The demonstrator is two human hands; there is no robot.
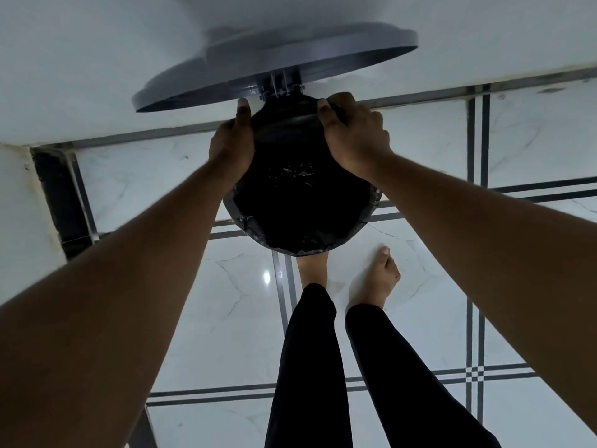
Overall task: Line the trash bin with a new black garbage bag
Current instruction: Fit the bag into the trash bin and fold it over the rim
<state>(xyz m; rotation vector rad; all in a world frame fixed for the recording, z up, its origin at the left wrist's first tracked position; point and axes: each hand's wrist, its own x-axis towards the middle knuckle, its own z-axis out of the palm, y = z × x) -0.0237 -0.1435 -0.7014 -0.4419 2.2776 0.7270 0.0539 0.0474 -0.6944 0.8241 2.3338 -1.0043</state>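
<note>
A round grey trash bin (230, 211) stands on the tiled floor against the wall, seen from straight above. Its grey lid (277, 63) is swung up and open at the back hinge. A black garbage bag (300, 215) fills the inside, and its edge is folded over the rim at the front and sides. My left hand (231, 140) grips the bag's edge at the back left of the rim. My right hand (353, 134) pinches the bag's edge at the back right, close to the hinge.
A white wall (97, 59) rises right behind the bin. The floor is glossy white marble tile (226, 302) with dark stripe lines. My bare feet stand at the bin's front; the left foot (311, 270) is partly under its rim. A dark gap (58, 202) lies at the left.
</note>
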